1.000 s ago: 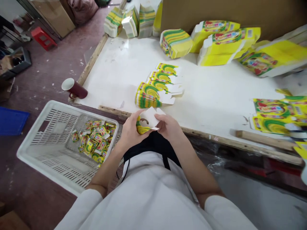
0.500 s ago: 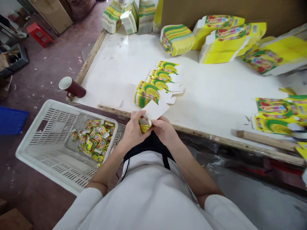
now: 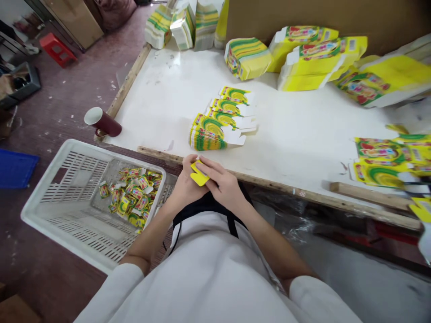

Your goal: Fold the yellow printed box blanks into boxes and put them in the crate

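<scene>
Both hands hold one small yellow carton [image 3: 199,176] just below the table's near wooden edge. My left hand [image 3: 186,185] cups it from the left and below. My right hand [image 3: 222,185] lies over it with the fingers pressing its top flap down. A fanned stack of flat yellow-and-green carton blanks [image 3: 218,124] lies on the white table [image 3: 296,134] just beyond my hands. To my left a white slotted basket [image 3: 57,197] holds several folded small cartons [image 3: 134,197].
A dark red mug [image 3: 102,123] stands at the table's left corner. Bundles of yellow carton blanks [image 3: 313,56] line the far side, and more printed blanks [image 3: 387,161] lie at the right. A wooden strip [image 3: 367,197] rests near the front edge. A red stool [image 3: 54,49] stands on the floor.
The white flap that stood open above the small carton has been folded down. My right hand moved left over the carton's top, which now shows yellow.
</scene>
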Demonstrator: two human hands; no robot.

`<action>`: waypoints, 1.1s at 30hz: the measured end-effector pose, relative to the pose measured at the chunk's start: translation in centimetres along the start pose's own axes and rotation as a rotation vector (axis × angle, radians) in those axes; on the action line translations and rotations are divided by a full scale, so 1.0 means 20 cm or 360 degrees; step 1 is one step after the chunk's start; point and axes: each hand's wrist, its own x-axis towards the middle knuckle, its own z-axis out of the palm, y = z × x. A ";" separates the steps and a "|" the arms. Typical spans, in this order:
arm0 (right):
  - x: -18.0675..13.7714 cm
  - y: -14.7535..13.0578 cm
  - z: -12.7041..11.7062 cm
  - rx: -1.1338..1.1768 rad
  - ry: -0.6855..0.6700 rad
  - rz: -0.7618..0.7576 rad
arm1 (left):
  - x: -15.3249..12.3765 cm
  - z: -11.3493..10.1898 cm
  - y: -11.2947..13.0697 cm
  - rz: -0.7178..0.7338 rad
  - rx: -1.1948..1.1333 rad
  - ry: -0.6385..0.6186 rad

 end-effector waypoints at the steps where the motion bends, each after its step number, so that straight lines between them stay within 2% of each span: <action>1: 0.00 0.01 0.00 0.0006 0.0124 0.0006 | 0.00 0.00 0.01 -0.0023 0.0016 0.0060; 3: 0.00 0.04 0.00 0.0045 0.0324 0.0038 | 0.00 -0.03 0.02 -0.0076 0.0055 0.0090; 4: 0.01 0.06 0.00 0.0053 0.0335 0.0054 | 0.01 -0.04 0.03 -0.0093 0.0078 0.0064; 8: 0.00 0.10 -0.02 -0.0091 -0.0021 0.0024 | 0.01 -0.10 0.05 -0.0200 0.0145 -0.0007; 12: 0.03 0.09 -0.10 -0.0192 -0.0183 -0.0024 | 0.02 -0.12 0.04 -0.0258 0.0053 -0.0057; 15: 0.06 0.08 -0.18 -0.0201 -0.0335 -0.0061 | 0.03 -0.12 0.04 -0.0192 0.0051 -0.0136; 17: 0.07 0.06 -0.20 -0.0245 -0.0357 -0.0084 | 0.05 -0.12 0.05 -0.0135 0.0088 -0.0119; 20: 0.06 0.05 -0.18 -0.0363 -0.0251 -0.0074 | 0.06 -0.12 0.06 -0.0106 0.0124 -0.0044; 22: 0.05 0.06 -0.18 -0.0407 -0.0234 -0.0061 | 0.06 -0.12 0.06 -0.0115 0.0106 -0.0079; 27: 0.04 0.08 -0.21 -0.0292 -0.0474 -0.0105 | 0.05 -0.11 0.06 -0.0145 0.0048 -0.0243; 29: 0.04 0.09 -0.21 -0.0259 -0.0433 -0.0079 | 0.05 -0.10 0.06 -0.0127 0.0071 -0.0225; 33: 0.01 0.11 -0.14 -0.0207 -0.0161 0.0041 | 0.04 -0.10 0.07 -0.0097 0.0175 -0.0142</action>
